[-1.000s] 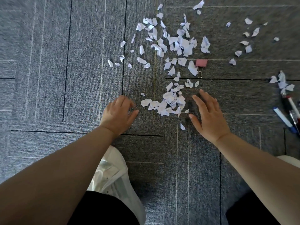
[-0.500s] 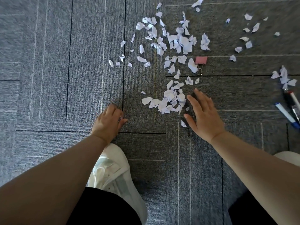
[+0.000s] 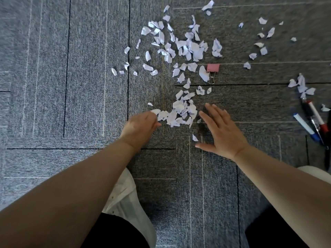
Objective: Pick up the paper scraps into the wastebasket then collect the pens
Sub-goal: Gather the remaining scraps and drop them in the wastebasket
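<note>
A small heap of white paper scraps [image 3: 180,113] lies on the grey carpet between my hands. My left hand [image 3: 141,126] is cupped against the heap's left edge, its fingertips at the outer scraps. My right hand [image 3: 222,129] lies flat with straight fingers just right of the heap, and a lone scrap [image 3: 194,137] sits by its thumb. Many more scraps [image 3: 189,47] are scattered farther out. Several pens [image 3: 311,120] lie at the right edge, with a few scraps [image 3: 302,86] above them. No wastebasket is in view.
A pink binder clip [image 3: 213,68] lies among the scraps beyond the heap. My white shoe [image 3: 125,194] stands under my left forearm and the other shoe [image 3: 315,173] shows at the right edge. Grey carpet tiles [image 3: 53,104] cover the floor.
My left hand drew back to the lower left, then moved right and forward to the heap's left edge. My right hand stayed flat beside the heap.
</note>
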`<state>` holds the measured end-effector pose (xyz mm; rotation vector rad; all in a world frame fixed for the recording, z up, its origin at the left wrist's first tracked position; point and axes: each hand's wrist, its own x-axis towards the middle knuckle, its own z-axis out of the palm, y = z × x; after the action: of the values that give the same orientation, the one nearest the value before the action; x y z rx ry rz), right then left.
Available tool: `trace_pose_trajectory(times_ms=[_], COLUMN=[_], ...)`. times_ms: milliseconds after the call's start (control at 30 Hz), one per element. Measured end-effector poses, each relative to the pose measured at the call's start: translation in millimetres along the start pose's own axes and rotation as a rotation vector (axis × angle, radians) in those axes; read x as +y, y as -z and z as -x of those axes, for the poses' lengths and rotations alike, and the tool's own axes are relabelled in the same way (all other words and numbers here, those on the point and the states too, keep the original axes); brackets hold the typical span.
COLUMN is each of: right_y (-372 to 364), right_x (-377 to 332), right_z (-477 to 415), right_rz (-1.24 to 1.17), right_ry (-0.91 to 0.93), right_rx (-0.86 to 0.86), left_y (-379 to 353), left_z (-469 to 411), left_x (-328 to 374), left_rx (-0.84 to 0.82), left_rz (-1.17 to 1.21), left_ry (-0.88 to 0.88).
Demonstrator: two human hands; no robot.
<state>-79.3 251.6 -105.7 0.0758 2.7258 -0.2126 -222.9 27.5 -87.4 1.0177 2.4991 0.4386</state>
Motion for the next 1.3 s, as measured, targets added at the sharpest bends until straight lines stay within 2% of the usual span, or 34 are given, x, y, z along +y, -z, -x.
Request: trace_pose_trajectory(times_ms=[133, 267, 400, 667, 833, 1033, 1167, 1300], right_y=[2, 12, 25, 46, 62, 70, 72, 59], right_x=[-6, -14, -12, 13, 12, 12, 4, -7], right_z=[-18, -46, -76, -125, -154, -169, -165, -148], right_rz=[-0.054, -0.074, -0.043, 0.036, 0.039, -0.025, 0.028, 0.036], right_ry=[0.014, 0.025, 0.011, 0.08, 0.099, 0.085, 0.093, 0.142], right_rx=[0.011, 0.08, 0.048, 0.042, 0.07, 0.078, 0.085, 0.255], left_y=[-9, -22, -35, -24, -6, 25, 26, 16], left_z=[-17, -19, -22, -59, -100, -127, -121, -106], left_x=[29, 25, 19, 19, 3, -28, -26, -9], left_rx=[0.033, -0.122, -0.203, -0.118, -0.05, -0.119, -0.148, -0.055], left_rz=[0.031, -0.18, -0.273, -0.146, -0.3, -0.389, -0.295, -0.247], left_ry=[-0.014, 0.069, 0.089, 0.11, 0.142, 0.228, 0.106, -0.024])
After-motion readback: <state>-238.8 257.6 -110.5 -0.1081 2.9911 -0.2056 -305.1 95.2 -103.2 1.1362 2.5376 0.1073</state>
